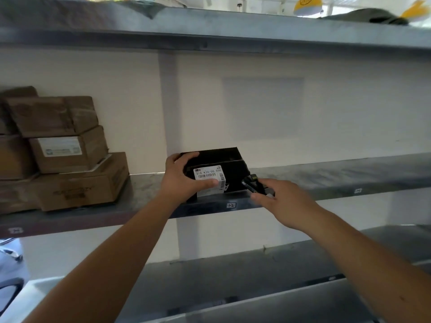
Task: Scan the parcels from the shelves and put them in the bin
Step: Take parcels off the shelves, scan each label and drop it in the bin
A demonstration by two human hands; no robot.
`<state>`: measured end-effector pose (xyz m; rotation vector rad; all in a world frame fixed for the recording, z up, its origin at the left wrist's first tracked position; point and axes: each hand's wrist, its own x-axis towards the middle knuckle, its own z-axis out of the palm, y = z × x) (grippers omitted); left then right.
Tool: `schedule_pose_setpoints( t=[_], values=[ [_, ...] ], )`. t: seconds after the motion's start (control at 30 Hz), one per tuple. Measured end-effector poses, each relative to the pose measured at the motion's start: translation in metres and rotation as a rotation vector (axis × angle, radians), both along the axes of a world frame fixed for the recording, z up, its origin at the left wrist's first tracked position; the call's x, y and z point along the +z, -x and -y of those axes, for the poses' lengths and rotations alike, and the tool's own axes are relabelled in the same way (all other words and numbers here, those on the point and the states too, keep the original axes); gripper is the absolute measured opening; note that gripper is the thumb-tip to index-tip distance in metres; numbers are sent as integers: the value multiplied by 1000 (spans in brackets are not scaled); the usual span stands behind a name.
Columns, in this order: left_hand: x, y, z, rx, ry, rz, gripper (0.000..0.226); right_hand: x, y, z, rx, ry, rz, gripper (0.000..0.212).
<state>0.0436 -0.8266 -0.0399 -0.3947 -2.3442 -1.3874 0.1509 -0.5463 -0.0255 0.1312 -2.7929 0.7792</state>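
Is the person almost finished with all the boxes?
Not yet. The left hand grips a black parcel standing on the shelf, and the right hand points a scanner at it. Brown boxes wait stacked at the left. No bin shows, so nothing looks done.

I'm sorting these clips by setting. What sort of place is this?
Probably a parcel depot or stockroom: metal shelves with numbered tags, stacked cardboard boxes, and a black parcel with a barcode label beside a handheld scanner.
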Motion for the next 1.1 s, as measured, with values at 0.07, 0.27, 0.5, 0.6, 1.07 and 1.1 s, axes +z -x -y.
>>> schedule_pose_setpoints(
  t=[0.07,0.27,0.5,0.6,1.07,1.1],
  values=[
    [-1,-5,0,5,37,-61,107,0,-3,3,2,15,2,50],
    [1,-13,2,26,150,-160,108,-9,-20,8,18,13,13,45],
    [-2,-14,1,91,259,-283,110,-16,-54,21,-16,-97,94,53],
    [-5,-16,0,82,285,-319,109,-22,-64,28,-29,-113,110,55],
    [-9,-25,2,110,350,-295,107,-29,-116,55,-98,-272,218,59],
    [-8,-26,0,113,350,-286,107,-30,-118,55,-107,-285,214,59]
  ],
)
